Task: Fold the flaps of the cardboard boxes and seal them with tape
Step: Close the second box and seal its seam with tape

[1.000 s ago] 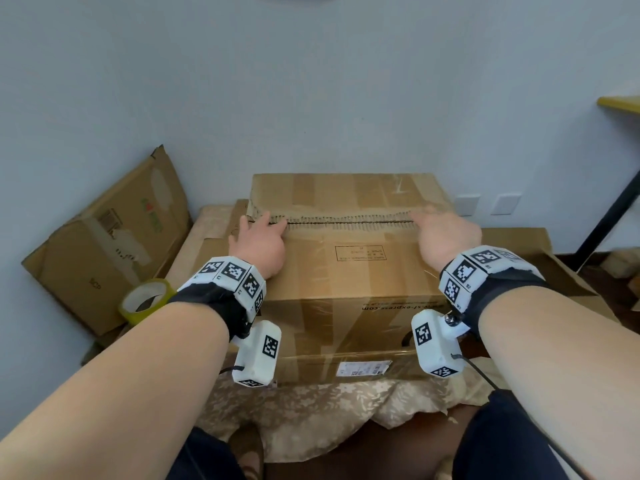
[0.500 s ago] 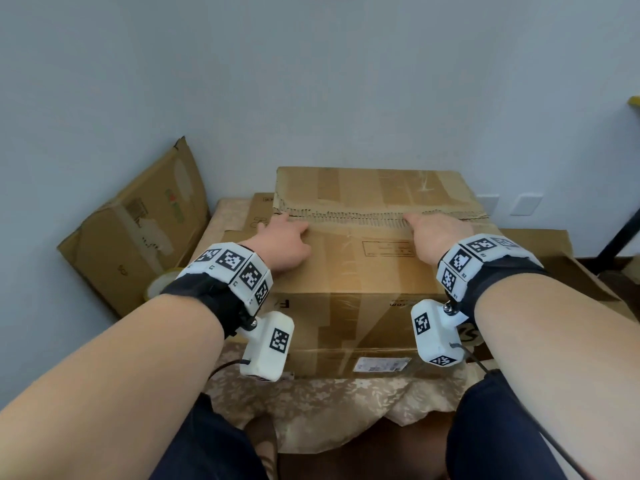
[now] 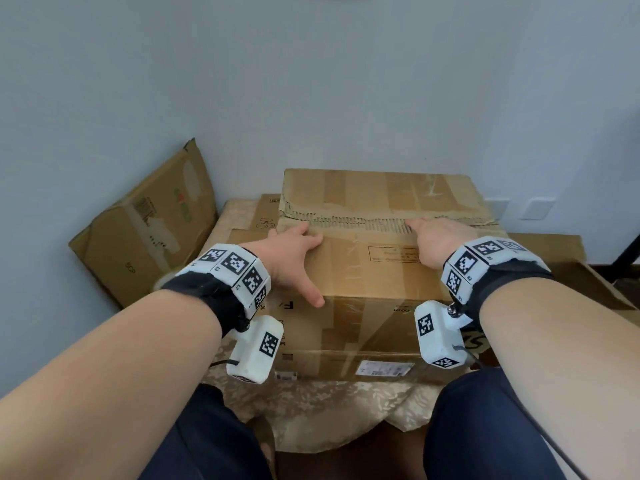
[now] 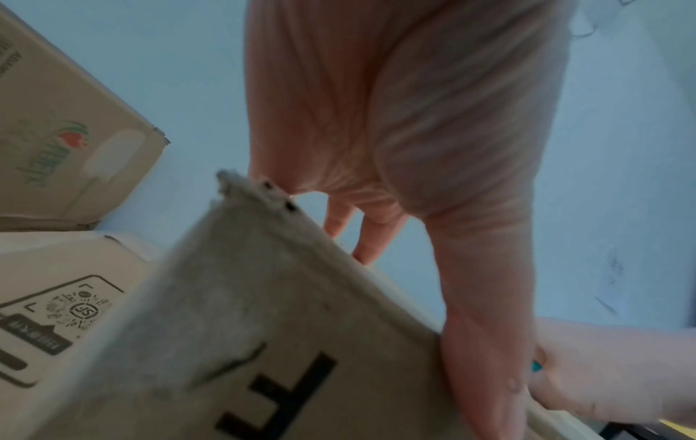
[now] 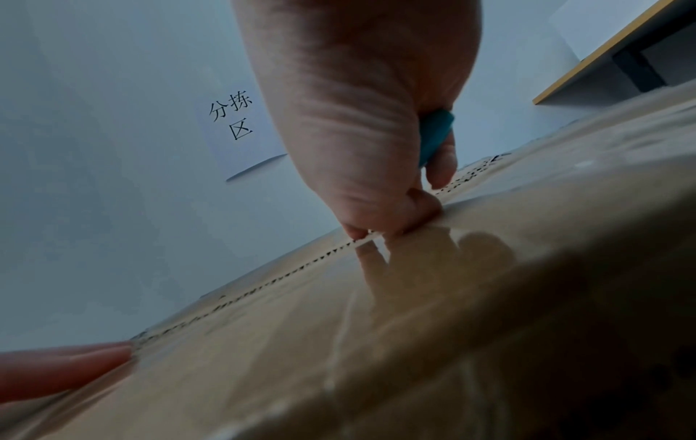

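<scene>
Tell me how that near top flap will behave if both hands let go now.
The near flap will probably spring up a little: no tape crosses its seam yet. The left hand and right hand press it flat. Its glossy old tape may feel slippery.

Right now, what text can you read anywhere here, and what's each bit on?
"分拣区": paper sign on the wall.
"F": box, front side.
"SF": round mark on the flat carton.
Label on the box front: too small to read.
</scene>
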A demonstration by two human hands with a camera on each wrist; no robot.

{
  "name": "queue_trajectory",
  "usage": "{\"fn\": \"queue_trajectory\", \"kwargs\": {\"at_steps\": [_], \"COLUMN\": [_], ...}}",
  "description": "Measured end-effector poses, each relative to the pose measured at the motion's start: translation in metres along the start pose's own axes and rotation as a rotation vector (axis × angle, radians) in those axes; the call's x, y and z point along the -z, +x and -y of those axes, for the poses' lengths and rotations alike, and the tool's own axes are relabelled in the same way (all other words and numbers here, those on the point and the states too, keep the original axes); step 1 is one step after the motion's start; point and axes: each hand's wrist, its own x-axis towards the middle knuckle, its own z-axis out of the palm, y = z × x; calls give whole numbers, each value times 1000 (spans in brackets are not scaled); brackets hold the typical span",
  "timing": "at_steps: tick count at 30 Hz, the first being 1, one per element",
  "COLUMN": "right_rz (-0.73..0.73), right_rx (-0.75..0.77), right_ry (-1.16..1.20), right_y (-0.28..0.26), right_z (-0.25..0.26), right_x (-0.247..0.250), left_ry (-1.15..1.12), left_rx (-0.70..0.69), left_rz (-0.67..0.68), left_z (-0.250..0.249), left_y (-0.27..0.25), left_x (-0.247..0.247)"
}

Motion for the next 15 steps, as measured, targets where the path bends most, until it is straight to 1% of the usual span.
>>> {"fn": "queue_trajectory", "kwargs": {"at_steps": [7,15], "right_rz": [15,-12], "right_rx": [10,15], "right_ry": [-48,6], "right_y": [5,2], "right_z": [-1,-1], "right_x": [-2,-6], "left_ry": [49,97], "left_rx": [23,45], "left_rz": [27,14], "left_z": [-3,-11], "left_y": [10,14], "left_x": [8,10]}}
